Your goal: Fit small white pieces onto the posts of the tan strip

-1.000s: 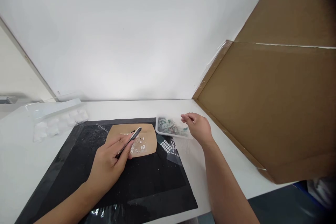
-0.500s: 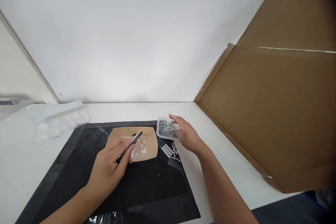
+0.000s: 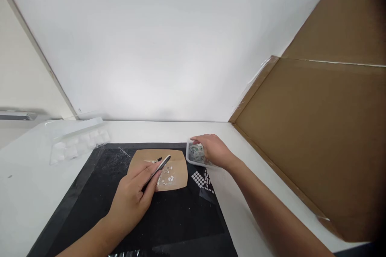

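My left hand (image 3: pixel 132 198) grips a pair of black tweezers (image 3: pixel 157 170), their tip over a tan square pad (image 3: pixel 177 178) that carries several small white bits. The pad lies on a black mat (image 3: pixel 169 221). My right hand (image 3: pixel 212 150) reaches into a small clear tray (image 3: pixel 190 156) of greenish scraps at the mat's far right corner. Its fingers curl down over the contents, and what they hold, if anything, is hidden.
A sheet of small white squares (image 3: pixel 201 178) lies on the mat beside the pad. A clear plastic blister tray (image 3: pixel 76 142) rests at the back left of the white table (image 3: pixel 24 192). A large cardboard panel (image 3: pixel 316 136) leans along the right side.
My right hand has swung left from beside the small tray to over and into it, fingers now curled down. The left hand with the tweezers has stayed over the pad.
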### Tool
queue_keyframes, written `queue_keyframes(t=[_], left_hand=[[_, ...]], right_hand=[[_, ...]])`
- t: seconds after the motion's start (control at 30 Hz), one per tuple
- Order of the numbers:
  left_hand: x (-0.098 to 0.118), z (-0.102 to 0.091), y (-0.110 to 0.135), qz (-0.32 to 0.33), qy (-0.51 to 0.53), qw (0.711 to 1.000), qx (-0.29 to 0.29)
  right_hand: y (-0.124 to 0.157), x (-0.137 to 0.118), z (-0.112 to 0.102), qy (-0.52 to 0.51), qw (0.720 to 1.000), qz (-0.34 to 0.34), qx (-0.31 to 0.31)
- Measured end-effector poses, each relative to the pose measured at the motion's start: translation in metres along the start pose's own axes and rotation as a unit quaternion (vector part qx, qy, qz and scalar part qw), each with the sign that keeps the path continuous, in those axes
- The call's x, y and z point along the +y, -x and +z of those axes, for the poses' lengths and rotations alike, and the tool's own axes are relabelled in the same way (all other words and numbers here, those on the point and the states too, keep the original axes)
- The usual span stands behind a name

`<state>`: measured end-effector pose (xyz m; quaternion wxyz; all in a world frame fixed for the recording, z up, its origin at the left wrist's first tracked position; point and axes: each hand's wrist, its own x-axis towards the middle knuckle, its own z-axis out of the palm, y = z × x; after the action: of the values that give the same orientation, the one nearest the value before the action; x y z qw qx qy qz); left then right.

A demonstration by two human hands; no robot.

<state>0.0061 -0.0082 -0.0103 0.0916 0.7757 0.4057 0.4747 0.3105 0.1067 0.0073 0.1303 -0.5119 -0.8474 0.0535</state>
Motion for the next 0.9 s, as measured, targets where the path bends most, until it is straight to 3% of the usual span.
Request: queue_keyframes(t=[0.13, 0.37, 0.53, 0.9], left_hand=[[-0.003, 0.0, 0.002, 0.001, -0.013, 1.0, -0.002], [-0.003, -0.002, 0.003, 0.029, -0.033, 0.999, -0.005], [-0.003, -0.002, 0.003, 0.066, -0.06, 0.996, 0.008], [-0.008, -0.003, 0.006, 0.047, -0.061, 0.997, -0.015]], right_hand=[[-0.005, 0.005, 0.004, -0.034, 0.999, -0.037, 0.008], [0.009, 0.0, 0.008, -0.075, 0.997, -0.021, 0.025], [0.005, 0.007, 0.015, -0.049, 0.998, -0.033, 0.004], [0.003, 0.01, 0.022, -0.142, 0.988, 0.06, -0.013]])
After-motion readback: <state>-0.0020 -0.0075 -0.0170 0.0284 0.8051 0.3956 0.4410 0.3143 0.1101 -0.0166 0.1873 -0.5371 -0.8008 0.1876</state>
